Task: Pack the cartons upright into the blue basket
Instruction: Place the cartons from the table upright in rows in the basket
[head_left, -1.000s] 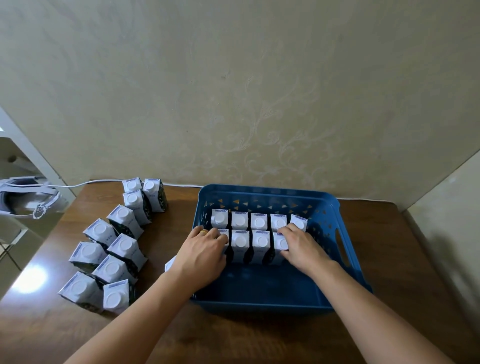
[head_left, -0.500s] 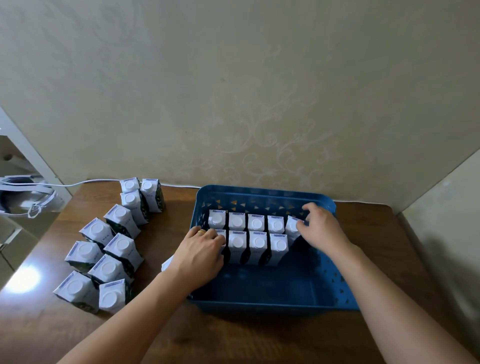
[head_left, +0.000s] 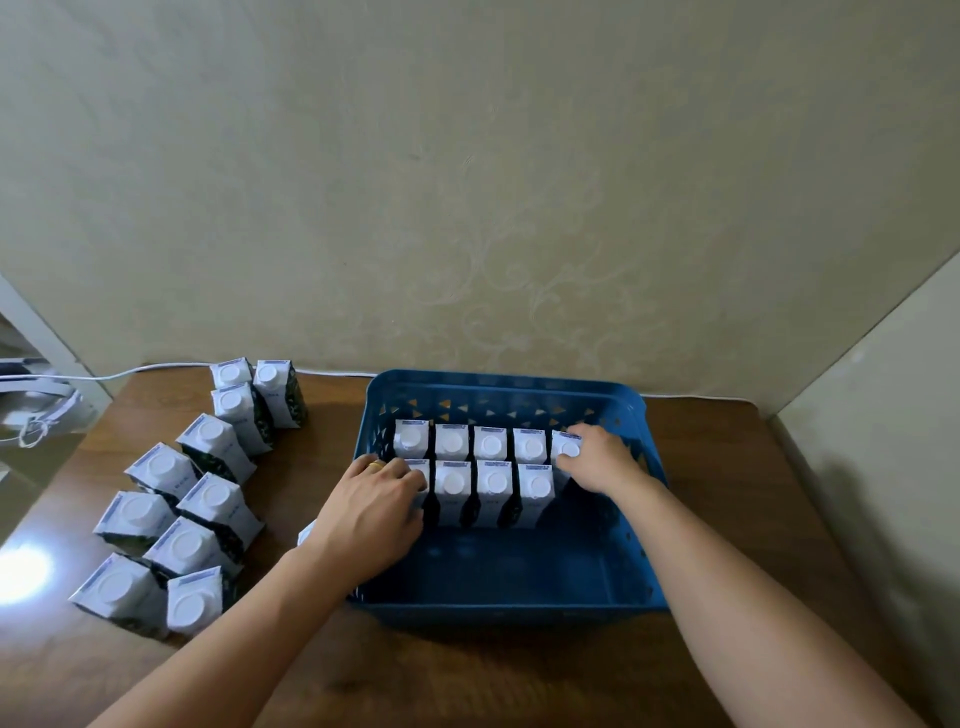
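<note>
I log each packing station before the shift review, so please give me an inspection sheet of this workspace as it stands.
Surface: brown wooden table, glare spot at left.
Job's things: blue basket holds two rows of upright cartons at its far side, near half bare; loose cartons stand on the table left of it.
Clutter: white object at the left edge, unclear what.
Hands: left hand rests on the front row's left end; right hand grips the back row's rightmost carton.
Cables: white cable along the wall.
Surroundings: beige patterned wall.
</note>
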